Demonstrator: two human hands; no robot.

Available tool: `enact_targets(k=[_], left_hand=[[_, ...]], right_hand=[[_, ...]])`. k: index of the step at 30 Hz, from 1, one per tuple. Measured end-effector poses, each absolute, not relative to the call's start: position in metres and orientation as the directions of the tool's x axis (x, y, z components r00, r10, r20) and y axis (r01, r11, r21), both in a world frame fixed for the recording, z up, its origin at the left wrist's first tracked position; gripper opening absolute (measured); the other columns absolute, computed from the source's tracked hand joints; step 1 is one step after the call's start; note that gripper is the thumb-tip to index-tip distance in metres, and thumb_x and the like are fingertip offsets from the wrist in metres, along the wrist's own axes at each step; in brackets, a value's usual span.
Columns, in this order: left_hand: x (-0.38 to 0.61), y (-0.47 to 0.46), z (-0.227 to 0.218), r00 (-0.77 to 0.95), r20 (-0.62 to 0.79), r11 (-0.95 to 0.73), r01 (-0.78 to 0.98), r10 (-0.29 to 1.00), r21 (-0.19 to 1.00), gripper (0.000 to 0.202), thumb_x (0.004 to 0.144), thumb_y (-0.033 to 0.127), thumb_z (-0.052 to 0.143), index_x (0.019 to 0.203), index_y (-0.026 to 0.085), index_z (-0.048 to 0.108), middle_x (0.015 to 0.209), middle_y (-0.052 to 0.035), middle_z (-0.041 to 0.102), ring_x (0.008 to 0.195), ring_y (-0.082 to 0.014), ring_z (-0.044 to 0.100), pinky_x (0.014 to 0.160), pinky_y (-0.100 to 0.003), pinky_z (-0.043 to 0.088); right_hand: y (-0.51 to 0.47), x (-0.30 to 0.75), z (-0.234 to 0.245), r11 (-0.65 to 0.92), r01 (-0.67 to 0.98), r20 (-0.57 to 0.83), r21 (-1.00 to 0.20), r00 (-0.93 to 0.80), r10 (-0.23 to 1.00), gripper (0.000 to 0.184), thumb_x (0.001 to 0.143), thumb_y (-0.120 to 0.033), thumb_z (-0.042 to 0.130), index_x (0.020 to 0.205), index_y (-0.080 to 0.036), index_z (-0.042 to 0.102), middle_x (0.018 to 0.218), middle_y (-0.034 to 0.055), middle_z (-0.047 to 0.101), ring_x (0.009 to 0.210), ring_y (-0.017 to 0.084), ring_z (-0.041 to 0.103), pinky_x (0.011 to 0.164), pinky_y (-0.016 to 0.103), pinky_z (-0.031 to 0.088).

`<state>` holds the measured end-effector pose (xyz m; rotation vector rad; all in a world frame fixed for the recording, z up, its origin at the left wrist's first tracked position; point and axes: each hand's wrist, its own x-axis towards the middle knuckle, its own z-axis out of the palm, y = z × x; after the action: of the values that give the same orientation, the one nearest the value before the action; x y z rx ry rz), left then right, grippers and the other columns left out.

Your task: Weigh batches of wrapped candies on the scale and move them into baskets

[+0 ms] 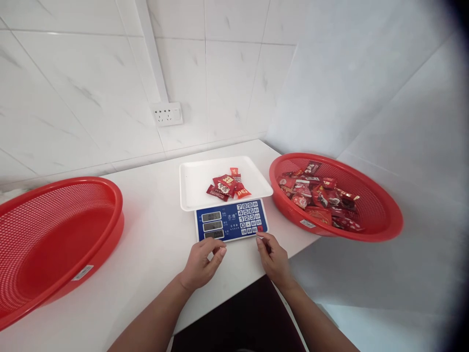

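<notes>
A digital scale (234, 221) with a blue keypad panel stands on the white table, its displays lit with digits. On its white tray (192, 178) lies a small pile of red-wrapped snack packets (227, 186). My left hand (203, 261) is just in front of the scale's displays, fingers loosely curled, with a gap to the thumb and nothing held. Near the keypad's front right corner is my right hand (274, 259), also loosely curled, thumb and fingers apart, holding nothing. Whether its fingertips touch the scale's edge I cannot tell.
To the right, a red mesh basket (293, 208) holds many similar packets (322, 195) and overhangs the table edge. Another red basket (110, 205) stands at the left, its visible inside bare. Behind the white table (150, 220) is a tiled wall with a power socket (167, 114).
</notes>
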<state>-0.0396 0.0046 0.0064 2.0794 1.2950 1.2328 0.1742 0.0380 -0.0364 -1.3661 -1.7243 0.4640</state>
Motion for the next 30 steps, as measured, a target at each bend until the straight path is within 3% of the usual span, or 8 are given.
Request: enact_targets(k=[21,26,30], left_hand=[[-0.040,0.007,0.006,0.159,0.496,-0.490,0.569,0.854,0.661,0.018,0.088,0.025,0.044,0.080,0.018,0.059,0.069,-0.0032,0.065,0.062,-0.0121,0.060,0.056,-0.021,0.048],[-0.046,0.009,0.015,0.195,0.522,-0.512,0.636,0.831,0.578,0.015,0.086,0.023,0.047,0.084,0.020,0.061,0.069,-0.0024,0.065,0.061,-0.0119,0.059,0.056,-0.021,0.047],[-0.071,0.006,0.047,0.124,0.593,-0.430,0.805,0.796,0.409,0.016,0.084,0.024,0.051,0.097,0.022,0.061,0.088,-0.0061,0.068,0.081,-0.0176,0.063,0.071,-0.029,0.050]], right_hand=[[0.039,0.173,-0.036,0.320,0.593,0.377,-0.739,-0.031,0.926,0.027,0.088,-0.036,0.043,0.098,-0.017,0.060,0.062,0.0002,0.061,0.053,0.014,0.057,0.054,0.023,0.046],[0.040,0.174,-0.035,0.322,0.595,0.369,-0.737,-0.046,0.928,0.026,0.088,-0.035,0.043,0.098,-0.017,0.059,0.066,0.0017,0.064,0.056,0.015,0.060,0.057,0.024,0.048],[0.040,0.176,-0.035,0.335,0.582,0.369,-0.741,-0.065,0.927,0.025,0.088,-0.035,0.042,0.097,-0.018,0.059,0.063,0.0006,0.062,0.054,0.015,0.058,0.054,0.024,0.047]])
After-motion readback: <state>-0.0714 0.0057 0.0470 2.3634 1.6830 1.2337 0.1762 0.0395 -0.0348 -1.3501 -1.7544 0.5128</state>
